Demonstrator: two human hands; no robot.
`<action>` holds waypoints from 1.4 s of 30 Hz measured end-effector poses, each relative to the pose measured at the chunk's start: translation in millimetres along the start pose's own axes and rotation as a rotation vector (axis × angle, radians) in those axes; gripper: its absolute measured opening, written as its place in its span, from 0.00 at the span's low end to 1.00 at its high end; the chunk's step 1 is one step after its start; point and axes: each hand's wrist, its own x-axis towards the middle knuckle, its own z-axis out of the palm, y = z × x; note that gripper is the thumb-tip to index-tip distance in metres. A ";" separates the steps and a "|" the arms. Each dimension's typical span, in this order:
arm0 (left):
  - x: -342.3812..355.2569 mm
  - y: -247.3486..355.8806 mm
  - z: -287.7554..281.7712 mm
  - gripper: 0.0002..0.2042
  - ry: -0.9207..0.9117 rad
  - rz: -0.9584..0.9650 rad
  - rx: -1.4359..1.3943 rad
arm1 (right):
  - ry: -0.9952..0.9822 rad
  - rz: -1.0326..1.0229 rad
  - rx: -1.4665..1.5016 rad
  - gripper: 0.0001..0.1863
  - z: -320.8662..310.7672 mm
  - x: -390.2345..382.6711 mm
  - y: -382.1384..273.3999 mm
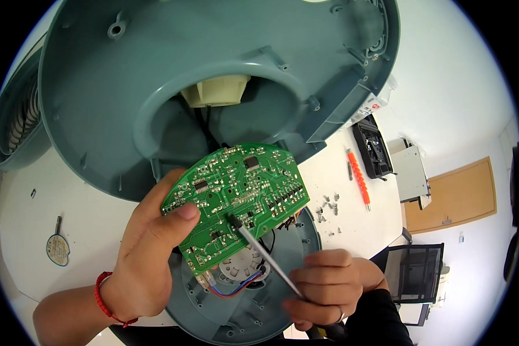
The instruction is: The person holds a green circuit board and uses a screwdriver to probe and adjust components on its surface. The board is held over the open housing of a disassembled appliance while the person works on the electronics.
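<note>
My left hand (155, 242), a red cord bracelet at its wrist, grips a green circuit board (236, 202) by its left edge, thumb on the face with the small parts. My right hand (328, 285) is closed round a screwdriver (271, 262) with a steel shaft; its yellow and black handle is mostly hidden below the hand. The shaft's dark tip meets or hovers just over the lower middle of the board; I cannot tell which. Beneath the board, blue and red wires (230, 293) run by a round grey motor (239, 268) in a grey-green round housing (225, 320).
A large grey-green shell (202, 37) with an oval opening fills the far side. On the white table, several screws (327, 207), an orange screwdriver-like stick (358, 180) and a black tool case (373, 147) lie at right. A small round tag (57, 249) lies at left.
</note>
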 end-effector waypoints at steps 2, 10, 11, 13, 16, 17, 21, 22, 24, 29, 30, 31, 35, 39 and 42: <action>0.3 -0.2 0.4 0.29 0.004 -0.001 -0.007 | -0.013 0.084 -0.051 0.06 -5.7 3.1 -0.1; -0.6 0.7 4.8 0.28 -0.002 0.000 -0.014 | -0.051 -0.005 -0.014 0.04 -4.1 4.6 1.3; -0.9 0.6 5.0 0.28 0.007 0.000 -0.018 | -0.038 -0.009 -0.001 0.04 -3.8 4.4 1.3; -0.5 0.1 3.2 0.28 -0.001 0.002 -0.008 | -0.023 0.024 -0.025 0.05 -4.5 3.9 1.3; 0.4 -0.8 -0.5 0.28 -0.032 0.003 0.016 | -0.010 0.092 -0.102 0.06 -5.8 3.8 1.2; -0.4 0.2 1.0 0.28 -0.028 0.001 0.012 | -0.002 0.088 -0.104 0.06 -4.9 3.9 2.2; -0.9 -0.9 0.6 0.28 -0.020 0.010 0.024 | -0.036 -0.042 -0.013 0.06 -5.4 2.6 4.5; -0.2 -1.6 0.2 0.28 -0.021 0.015 0.030 | -0.006 -0.027 -0.026 0.07 -3.8 1.7 3.6; 0.5 -2.4 -0.2 0.29 -0.017 0.014 0.033 | 0.054 0.003 -0.051 0.07 1.4 -0.7 1.0; -0.4 2.9 6.8 0.29 -0.003 -0.016 -0.028 | 0.057 0.022 -0.117 0.09 -3.9 0.6 3.8; -0.8 3.1 7.5 0.29 -0.001 -0.007 -0.030 | 0.058 -0.004 -0.107 0.09 -3.8 0.4 4.4; -1.0 2.6 6.9 0.28 -0.001 -0.002 -0.027 | 0.063 -0.014 -0.103 0.09 -2.6 -0.6 3.9; -1.3 1.5 4.2 0.28 -0.002 0.014 -0.006 | 0.049 -0.001 -0.118 0.09 -6.6 1.5 6.8; 0.1 1.7 6.1 0.29 -0.013 0.019 -0.002 | 0.026 -0.005 -0.126 0.09 -8.9 -0.4 9.1; 0.9 1.1 4.1 0.29 -0.014 0.012 -0.015 | 0.043 -0.061 -0.093 0.10 -4.6 -2.7 3.9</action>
